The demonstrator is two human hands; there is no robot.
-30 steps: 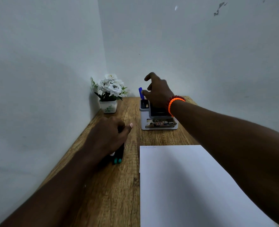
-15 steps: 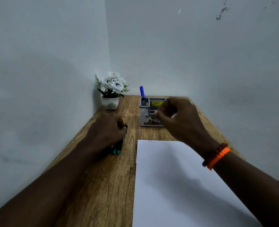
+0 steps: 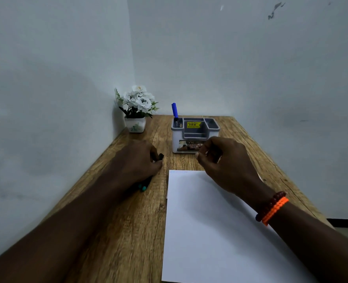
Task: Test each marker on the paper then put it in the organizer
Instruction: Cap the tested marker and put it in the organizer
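Left hand (image 3: 136, 160) with fingers curled around dark markers (image 3: 143, 186) lying on the desk (image 3: 115, 221) left of the paper (image 3: 209, 231); right hand (image 3: 224, 160), fingers clenched and seemingly empty, hovers before the organizer (image 3: 195, 133) holding 1 blue marker (image 3: 174, 111).
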